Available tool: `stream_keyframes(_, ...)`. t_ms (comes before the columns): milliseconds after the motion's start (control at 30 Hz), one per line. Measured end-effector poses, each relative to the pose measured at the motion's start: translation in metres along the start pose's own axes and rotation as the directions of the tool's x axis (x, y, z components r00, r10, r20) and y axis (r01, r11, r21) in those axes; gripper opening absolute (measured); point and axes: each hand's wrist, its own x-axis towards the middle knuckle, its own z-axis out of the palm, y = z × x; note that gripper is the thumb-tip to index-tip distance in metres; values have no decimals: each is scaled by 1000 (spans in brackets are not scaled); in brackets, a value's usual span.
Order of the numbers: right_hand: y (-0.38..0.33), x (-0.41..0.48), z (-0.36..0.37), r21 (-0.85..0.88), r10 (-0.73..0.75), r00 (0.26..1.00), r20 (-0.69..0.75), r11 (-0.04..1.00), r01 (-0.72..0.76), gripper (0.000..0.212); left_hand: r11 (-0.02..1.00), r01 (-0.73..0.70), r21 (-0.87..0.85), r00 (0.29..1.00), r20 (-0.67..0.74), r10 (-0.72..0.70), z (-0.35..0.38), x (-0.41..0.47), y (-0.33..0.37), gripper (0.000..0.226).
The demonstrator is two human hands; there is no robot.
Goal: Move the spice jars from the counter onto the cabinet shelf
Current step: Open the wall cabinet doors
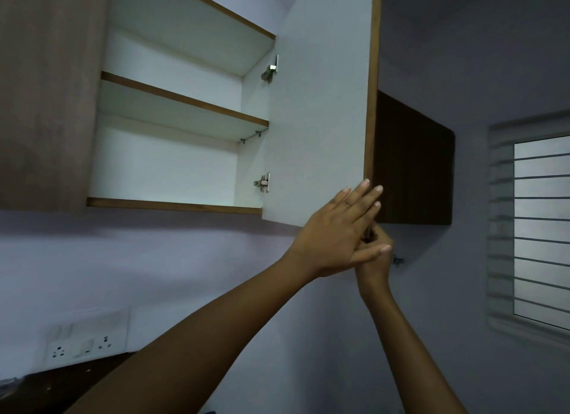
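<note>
Two hands at open cabinet door (320, 105): left hand (336, 231) flat, fingers spread on inner face; right hand (374, 253) pinching lower corner edge. Cabinet shelf (182, 114) far left.

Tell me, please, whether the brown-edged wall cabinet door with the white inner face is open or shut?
Open. The cabinet door is swung out on its hinges, exposing the bare white shelves; both hands are at its lower corner.

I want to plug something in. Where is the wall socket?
In the head view, the socket is low on the left wall, below the open cabinet and just above the dark counter.
</note>
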Motion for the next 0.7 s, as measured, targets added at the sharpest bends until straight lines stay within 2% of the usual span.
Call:
stream_keyframes(200,7,24,-35,106,152,988,-41,983,-147,25,999,5,37,994,110,-9,20,34,24,76)
stream_keyframes(367,13,38,-52,153,184,983,-27,972,-178,23,998,54,19,980,189,-57,38,58,41,73)
stream_keyframes(500,24,46,-59,136,212,977,-4,968,-209,31,997,57,44,978,196,-65,52,68,46,72)
stream_keyframes(700,29,47,-63,141,179,983,-29,975,-173,27,997,60,49,982,175,-67,64,69,48,71)
